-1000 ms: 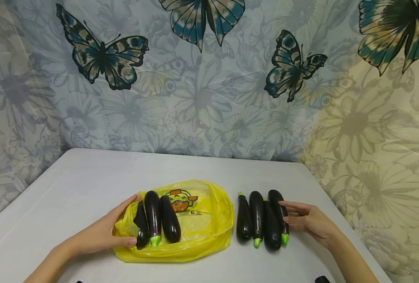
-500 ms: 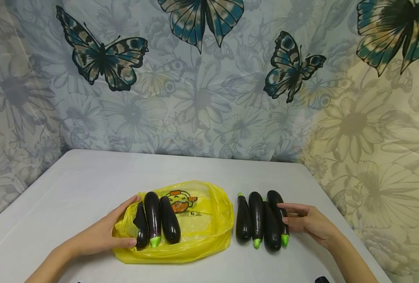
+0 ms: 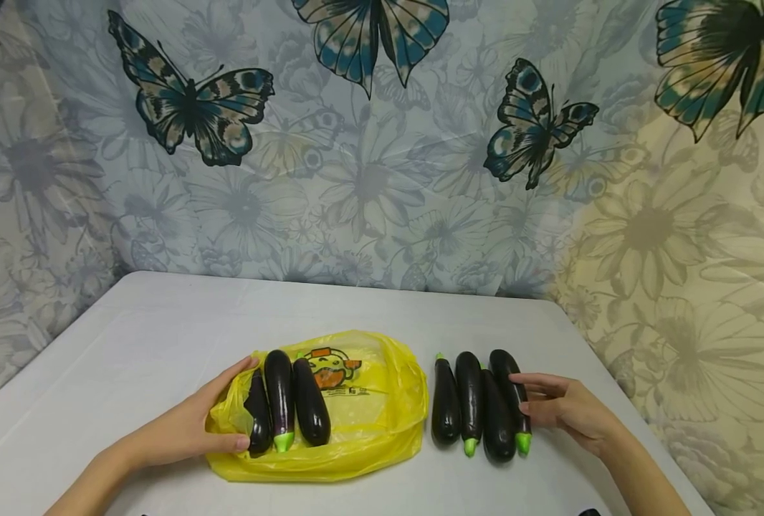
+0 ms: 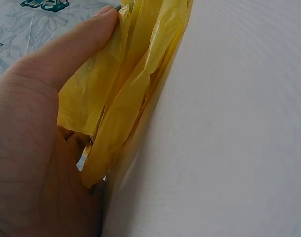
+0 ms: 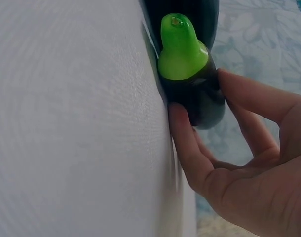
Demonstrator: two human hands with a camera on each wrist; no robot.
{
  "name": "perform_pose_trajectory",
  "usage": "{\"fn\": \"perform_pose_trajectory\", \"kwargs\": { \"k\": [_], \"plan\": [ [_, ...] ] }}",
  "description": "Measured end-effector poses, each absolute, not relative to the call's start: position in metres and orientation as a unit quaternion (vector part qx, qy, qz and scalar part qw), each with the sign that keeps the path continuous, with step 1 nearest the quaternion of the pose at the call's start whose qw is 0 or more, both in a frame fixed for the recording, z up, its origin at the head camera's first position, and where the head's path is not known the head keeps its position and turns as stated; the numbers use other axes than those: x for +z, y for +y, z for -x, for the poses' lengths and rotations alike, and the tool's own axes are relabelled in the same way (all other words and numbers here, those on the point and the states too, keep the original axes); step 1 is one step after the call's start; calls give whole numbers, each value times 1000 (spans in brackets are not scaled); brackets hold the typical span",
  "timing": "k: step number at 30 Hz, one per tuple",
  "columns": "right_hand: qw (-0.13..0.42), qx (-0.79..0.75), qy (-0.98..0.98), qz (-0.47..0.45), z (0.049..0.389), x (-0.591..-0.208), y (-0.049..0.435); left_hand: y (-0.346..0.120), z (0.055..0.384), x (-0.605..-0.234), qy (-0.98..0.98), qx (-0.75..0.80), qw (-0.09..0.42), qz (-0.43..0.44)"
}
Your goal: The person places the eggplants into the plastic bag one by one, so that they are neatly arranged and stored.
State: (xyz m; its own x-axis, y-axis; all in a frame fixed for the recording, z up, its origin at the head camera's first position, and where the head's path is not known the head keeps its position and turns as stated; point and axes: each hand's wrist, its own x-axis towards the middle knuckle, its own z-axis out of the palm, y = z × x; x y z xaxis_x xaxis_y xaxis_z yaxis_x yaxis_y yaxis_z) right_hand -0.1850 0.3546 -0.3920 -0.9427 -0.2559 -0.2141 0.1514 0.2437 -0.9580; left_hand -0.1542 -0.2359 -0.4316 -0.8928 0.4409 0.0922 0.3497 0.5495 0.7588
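Observation:
A yellow plastic bag (image 3: 375, 430) with a printed cartoon lies flat on the table. Three dark eggplants rest at its left part; the bag's edge partly covers the leftmost eggplant (image 3: 260, 423). My left hand (image 3: 182, 426) grips the bag's gathered left edge, thumb and fingers spread around that eggplant's side. To the right of the bag, several eggplants lie in a row. My right hand (image 3: 572, 412) pinches the rightmost eggplant (image 3: 506, 369) between thumb and fingers. Its bright green cap (image 5: 182, 59) faces the right wrist camera.
The white table (image 3: 182, 315) runs back to a cloth backdrop (image 3: 369, 186) with butterflies and flowers. A small dark object (image 3: 590, 512) is cut off at the bottom edge of the head view, by the right forearm.
The head view has shifted very slightly. Both hands keep their places on the bag and the rightmost eggplant, and the arrangement looks the same.

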Motion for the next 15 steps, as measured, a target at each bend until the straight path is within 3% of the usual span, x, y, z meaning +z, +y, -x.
{"fn": "perform_pose_trajectory", "kwargs": {
  "k": [15],
  "plan": [
    [166,-617,768,30,185,-392,361,-235,153,-429,879,417,53,-225]
  ]
}}
